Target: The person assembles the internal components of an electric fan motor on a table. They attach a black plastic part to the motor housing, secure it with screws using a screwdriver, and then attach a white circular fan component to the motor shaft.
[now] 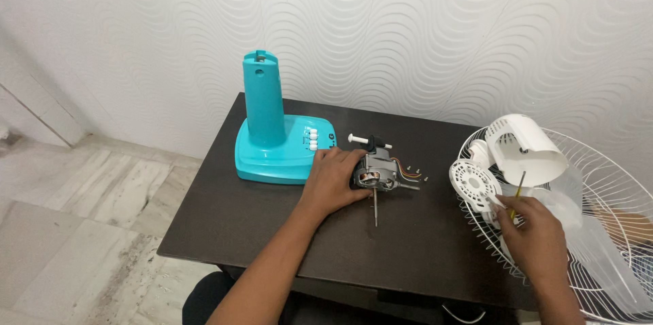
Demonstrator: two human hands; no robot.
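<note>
Fan motor out of housing, on dark worktop.
Left hand grip clamped on bare metal fan motor beside teal plastic fan base; right hand grip closed on yellow-handled screwdriver. Risk: small loose screws roll off if nudged.

A turquoise fan base with an upright column stands at the table's ten o'clock corner. At three o'clock, a white wire fan guard holds a white motor housing. Behind is a wavy-textured wall.
</note>
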